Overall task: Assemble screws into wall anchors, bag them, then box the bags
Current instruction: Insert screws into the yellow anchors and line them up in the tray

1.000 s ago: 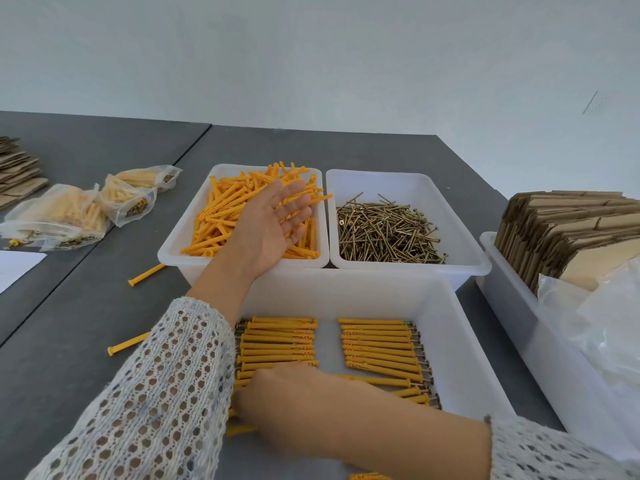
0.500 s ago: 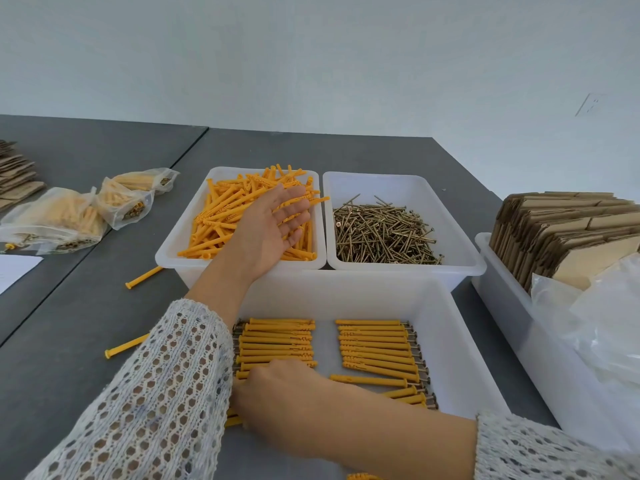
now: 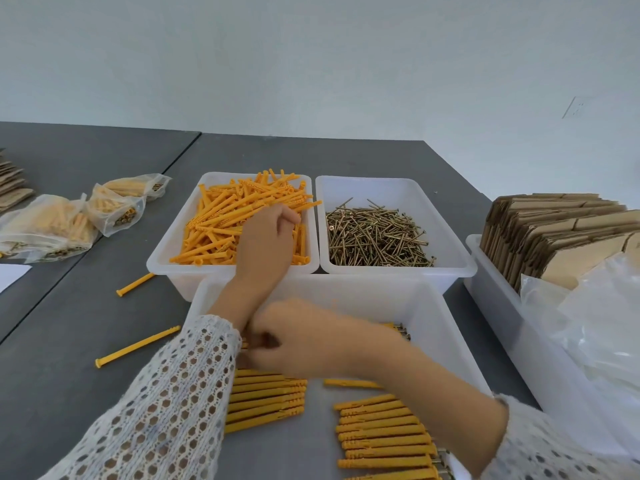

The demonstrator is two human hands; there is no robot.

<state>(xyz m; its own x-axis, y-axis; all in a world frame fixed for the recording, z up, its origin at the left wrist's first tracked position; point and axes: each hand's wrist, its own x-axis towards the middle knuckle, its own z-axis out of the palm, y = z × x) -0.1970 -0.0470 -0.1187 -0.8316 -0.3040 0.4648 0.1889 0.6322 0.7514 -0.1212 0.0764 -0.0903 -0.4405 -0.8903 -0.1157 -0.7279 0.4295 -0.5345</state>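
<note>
**Anchors still being loaded, boxing not started yet**

While assembled anchors point(image 3: 384, 434) are being lined up in the front bin point(image 3: 450, 327), filled bags point(image 3: 48, 226) are sitting far left of it, unboxed. Behind it, loose anchors point(image 3: 221, 226) are being pinched by the left hand point(image 3: 266, 244); the right hand point(image 3: 311, 341) is blurred, grip can't be told.

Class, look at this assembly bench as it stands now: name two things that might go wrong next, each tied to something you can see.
1. The left hand reaches into the heaped anchor bin; anchors already overhang its rim, so more may spill onto the table, where two loose anchors lie.
2. The right hand crosses beneath the left forearm, low over the assembled rows in the near tray; it may knock them askew.
</note>
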